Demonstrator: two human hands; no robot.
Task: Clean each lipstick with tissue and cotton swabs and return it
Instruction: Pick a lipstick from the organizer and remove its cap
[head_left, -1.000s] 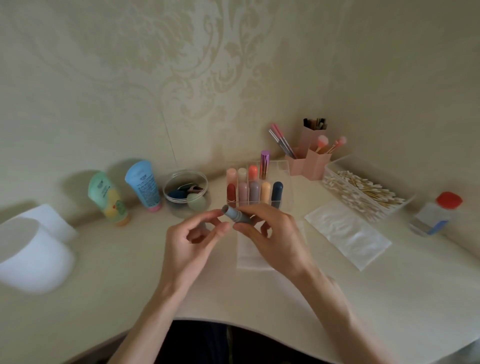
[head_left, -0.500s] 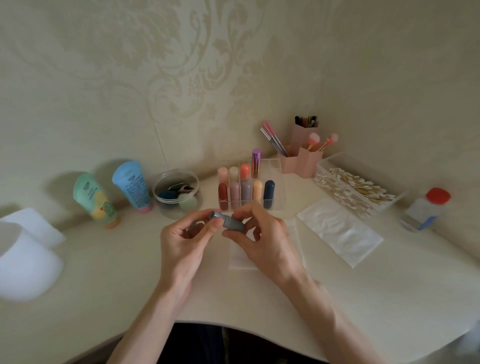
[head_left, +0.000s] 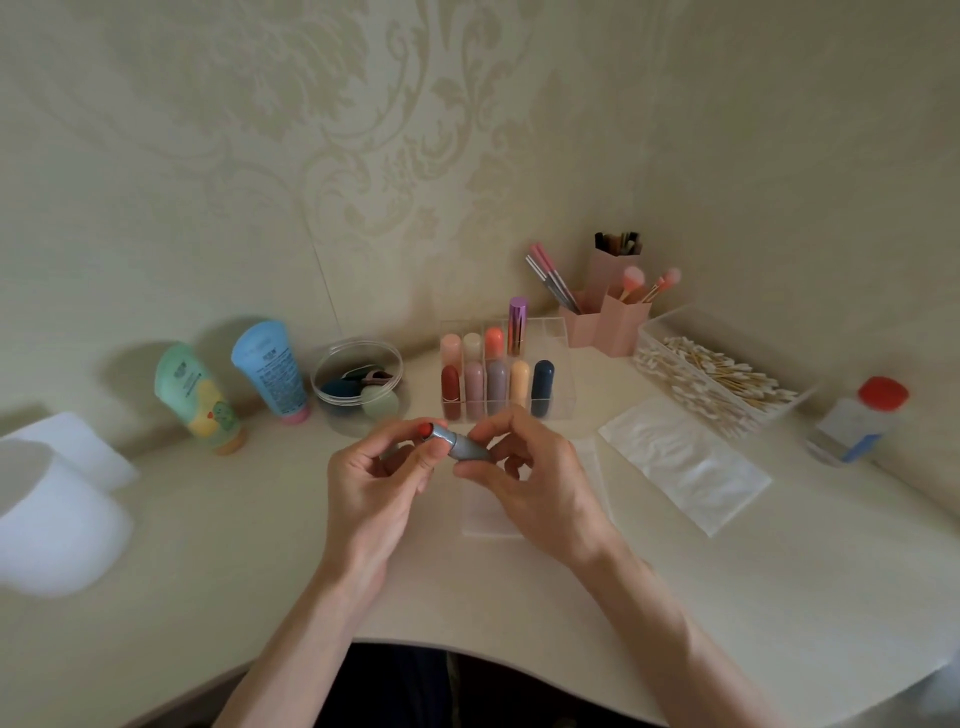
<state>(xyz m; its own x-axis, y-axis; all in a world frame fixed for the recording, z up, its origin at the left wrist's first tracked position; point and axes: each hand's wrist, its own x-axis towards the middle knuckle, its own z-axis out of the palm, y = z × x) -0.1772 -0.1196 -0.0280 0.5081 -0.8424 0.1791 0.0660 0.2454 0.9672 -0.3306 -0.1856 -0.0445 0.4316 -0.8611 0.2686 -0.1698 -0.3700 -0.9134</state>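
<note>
**Grey lipstick open, held between both hands above the surface**

Two bare forearms reach in from the near edge of the pale surface (head_left: 249, 582) and meet above its middle. The right hand (head_left: 540, 483) has a closed grip on the grey lipstick (head_left: 467, 448), thumb below and fingertips above the barrel. The tube lies almost level, and its orange-red tip points left toward the left hand (head_left: 371, 483). The left hand's grip is curled in, with the thumb just beside the open end of the tube. A grey piece that looks like the cap (head_left: 390, 457) shows between its fingers.

Under the hands a thin tissue (head_left: 485, 519) lies flat on the surface. To the right, a second folded white sheet (head_left: 685, 462) lies well apart from it.

Behind the hands stands a clear organiser (head_left: 563, 358) with two rows of upright lipsticks in its compartments; the back right compartment looks empty. Left of it are a clear round tub (head_left: 358, 353) holding sponges, a blue tube (head_left: 270, 369) and a green tube (head_left: 197, 395), both standing on their caps. A white rounded object (head_left: 52, 514) sits at the far left.

To the right, an open clear box holds cotton swabs (head_left: 722, 376), and a small bottle with a red cap (head_left: 857, 421) stands past it. Pink brush holders (head_left: 618, 325) fill the corner against the patterned wall.
</note>
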